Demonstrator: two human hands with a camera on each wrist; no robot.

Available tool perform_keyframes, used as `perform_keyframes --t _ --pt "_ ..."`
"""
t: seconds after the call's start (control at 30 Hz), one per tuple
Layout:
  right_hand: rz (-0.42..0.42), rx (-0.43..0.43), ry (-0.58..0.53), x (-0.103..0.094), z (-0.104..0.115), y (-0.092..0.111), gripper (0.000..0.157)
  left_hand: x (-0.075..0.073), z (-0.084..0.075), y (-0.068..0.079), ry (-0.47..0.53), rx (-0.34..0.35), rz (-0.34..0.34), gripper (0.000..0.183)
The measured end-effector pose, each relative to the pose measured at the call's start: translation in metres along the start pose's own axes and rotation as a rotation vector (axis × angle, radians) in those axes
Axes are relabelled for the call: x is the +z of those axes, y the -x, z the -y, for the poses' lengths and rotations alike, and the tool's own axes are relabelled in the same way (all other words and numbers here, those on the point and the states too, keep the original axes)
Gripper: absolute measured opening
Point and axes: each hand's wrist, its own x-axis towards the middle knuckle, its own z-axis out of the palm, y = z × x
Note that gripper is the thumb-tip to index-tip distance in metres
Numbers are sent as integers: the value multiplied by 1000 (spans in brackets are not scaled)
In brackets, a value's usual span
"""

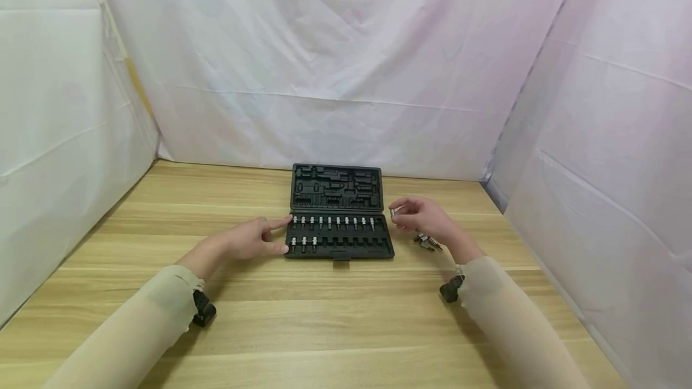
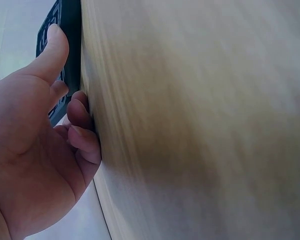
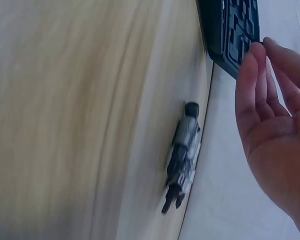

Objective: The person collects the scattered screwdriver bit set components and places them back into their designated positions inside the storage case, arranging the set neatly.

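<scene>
Nearest me are my two pale sleeves [image 1: 127, 323], each with a small black wrist camera [image 1: 203, 309] at the cuff, over the wood-grain table [image 1: 324, 329]. My left hand [image 1: 256, 238] has its thumb and index finger stretched apart along the left edge of the black case [image 1: 340, 253], one fingertip at each end of the tray's side; the left wrist view shows the other fingers bent in loosely by the table. I hold no socket there.

My right hand [image 1: 424, 218] pinches one small silver socket [image 1: 392, 212] between thumb and fingertips, just beside the tray's back right corner. It lies in no slot. Under that wrist, to the right of the case, a little heap of loose sockets [image 1: 428, 241] rests on the table; they overlap, so I cannot count them surely.

In the tray, the front row has three sockets [image 1: 304, 244] standing in line at its left end. The slots to the right of them look unfilled. Farther back, the other row [image 1: 338, 223] looks complete, with about ten sockets side by side. So I judge the work well past half: one row done, the front row begun, and the pinched socket and the heap left to place.

Beyond, the lid [image 1: 336, 186] stands tipped back, showing its moulded hollows, and behind it hangs a white cloth [image 1: 335, 77].
</scene>
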Motion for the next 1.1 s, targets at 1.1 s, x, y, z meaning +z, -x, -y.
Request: perform_keyframes --t 1.1 --pt "24 67 278 22 7 -33 23 1 -1 1 -12 5 -5 88"
